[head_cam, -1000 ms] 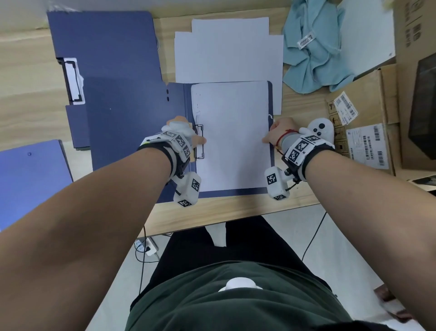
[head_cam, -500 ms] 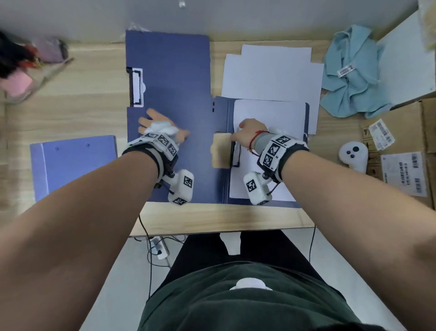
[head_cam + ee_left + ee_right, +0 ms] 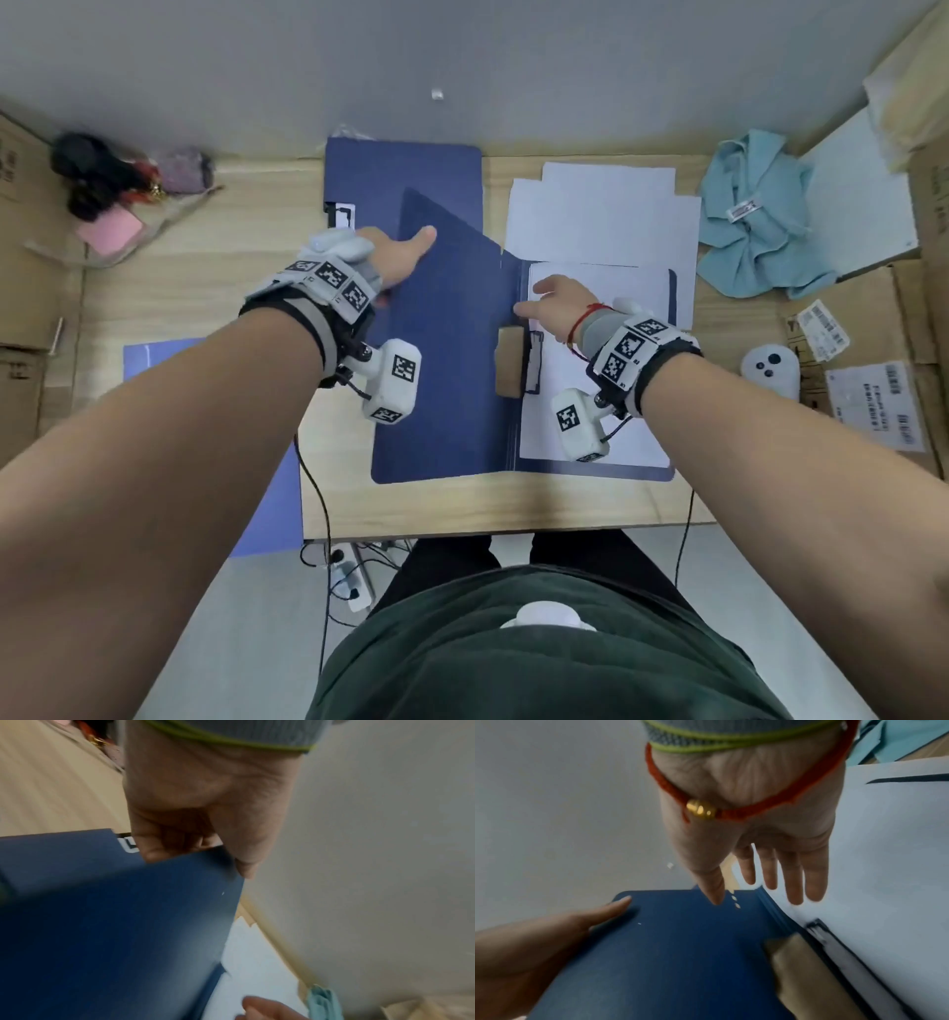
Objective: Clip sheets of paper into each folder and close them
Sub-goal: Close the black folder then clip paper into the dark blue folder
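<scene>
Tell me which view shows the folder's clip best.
The head view: the clip shows whole, lying along the paper's left edge. The right wrist view shows it blurred at the sheet's edge. The left wrist view does not show it.

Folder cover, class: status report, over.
Left hand grips folder cover, lifting. Right hand open over clipped paper. Right hand in cover's path.
</scene>
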`<state>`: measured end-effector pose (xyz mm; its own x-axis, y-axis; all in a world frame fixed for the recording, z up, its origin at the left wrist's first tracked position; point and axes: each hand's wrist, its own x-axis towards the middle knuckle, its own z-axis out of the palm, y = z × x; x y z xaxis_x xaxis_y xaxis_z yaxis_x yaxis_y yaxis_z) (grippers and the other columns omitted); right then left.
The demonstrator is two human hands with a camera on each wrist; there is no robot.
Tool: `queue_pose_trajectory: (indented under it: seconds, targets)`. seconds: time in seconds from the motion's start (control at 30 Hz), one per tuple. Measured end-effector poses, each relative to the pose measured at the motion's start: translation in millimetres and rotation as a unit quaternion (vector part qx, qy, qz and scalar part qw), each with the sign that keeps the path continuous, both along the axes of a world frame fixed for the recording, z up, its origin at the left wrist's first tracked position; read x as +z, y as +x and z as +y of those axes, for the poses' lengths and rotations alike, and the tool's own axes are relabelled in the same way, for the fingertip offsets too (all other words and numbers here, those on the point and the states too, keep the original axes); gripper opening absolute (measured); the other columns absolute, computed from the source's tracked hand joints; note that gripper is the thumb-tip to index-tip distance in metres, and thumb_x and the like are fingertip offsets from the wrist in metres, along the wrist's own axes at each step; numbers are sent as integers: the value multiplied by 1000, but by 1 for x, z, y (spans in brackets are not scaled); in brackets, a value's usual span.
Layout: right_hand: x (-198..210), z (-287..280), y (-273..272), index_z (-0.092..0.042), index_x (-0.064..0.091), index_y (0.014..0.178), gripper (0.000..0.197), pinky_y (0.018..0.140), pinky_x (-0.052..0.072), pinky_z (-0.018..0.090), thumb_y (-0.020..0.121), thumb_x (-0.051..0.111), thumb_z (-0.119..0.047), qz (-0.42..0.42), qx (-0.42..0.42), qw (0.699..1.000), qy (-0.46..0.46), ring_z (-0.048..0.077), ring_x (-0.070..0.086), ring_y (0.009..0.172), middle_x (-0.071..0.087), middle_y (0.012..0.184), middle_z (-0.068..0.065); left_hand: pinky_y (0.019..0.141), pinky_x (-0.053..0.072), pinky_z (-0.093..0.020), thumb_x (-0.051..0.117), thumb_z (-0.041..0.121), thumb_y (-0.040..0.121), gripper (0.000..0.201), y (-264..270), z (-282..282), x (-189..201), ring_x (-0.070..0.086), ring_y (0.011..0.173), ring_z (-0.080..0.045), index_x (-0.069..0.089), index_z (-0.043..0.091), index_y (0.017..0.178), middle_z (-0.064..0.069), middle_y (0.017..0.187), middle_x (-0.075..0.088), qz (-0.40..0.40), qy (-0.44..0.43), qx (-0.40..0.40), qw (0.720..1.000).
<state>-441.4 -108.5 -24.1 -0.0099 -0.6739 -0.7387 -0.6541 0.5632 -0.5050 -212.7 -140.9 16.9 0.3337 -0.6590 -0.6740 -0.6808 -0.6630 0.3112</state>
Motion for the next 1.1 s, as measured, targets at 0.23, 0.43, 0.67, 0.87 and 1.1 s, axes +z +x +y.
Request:
queue_pose_trajectory:
  seconds: [0.23, 0.43, 0.67, 0.87, 1.1]
  targets:
    - [64, -20, -29, -17, 58, 124, 59, 86, 58, 46, 93, 40, -65, -169, -108, 979, -22, 27, 68, 100, 59, 127, 2, 56, 51, -23, 20, 86, 82, 91, -93, -13, 46, 70, 64, -20, 68, 12, 106, -10, 90, 73, 234, -8, -42, 971]
    - [57, -13, -103, -22, 53, 135, 84, 87, 53, 41, 80, 33, -83, -88, -213, 971, -67, 28, 61, 111, 59, 127, -1, 67, 54, -25, 33, 77, 88, 71, -162, -2, 9, 71, 77, -16, 70, 20, 108, -1, 97, 71, 227, 25, -123, 966]
    - [-50, 5, -186, -10, 50, 134, 99, 103, 47, 45, 49, 62, -60, 6, -198, 980, -21, 24, 60, 114, 61, 128, 8, 84, 59, -45, 55, 78, 49, 88, -179, 1, -90, 71, 89, -30, 68, 11, 105, -11, 95, 72, 59, 62, -103, 991]
    - [-55, 18, -184, -5, 38, 143, 72, 101, 45, 42, 85, 64, -40, 38, -159, 985, 59, 27, 52, 115, 51, 131, 11, 84, 55, -34, 63, 67, 69, 68, -182, 17, -100, 67, 83, -27, 62, 8, 103, -7, 93, 67, -44, 115, -131, 984]
    - [-81, 17, -188, -6, 53, 130, 74, 97, 51, 43, 66, 66, -40, 15, -139, 989, 49, 30, 63, 104, 64, 120, 11, 82, 55, -35, 61, 77, 53, 76, -178, 21, -112, 68, 80, -26, 59, 14, 97, -5, 89, 67, -58, 124, -77, 988]
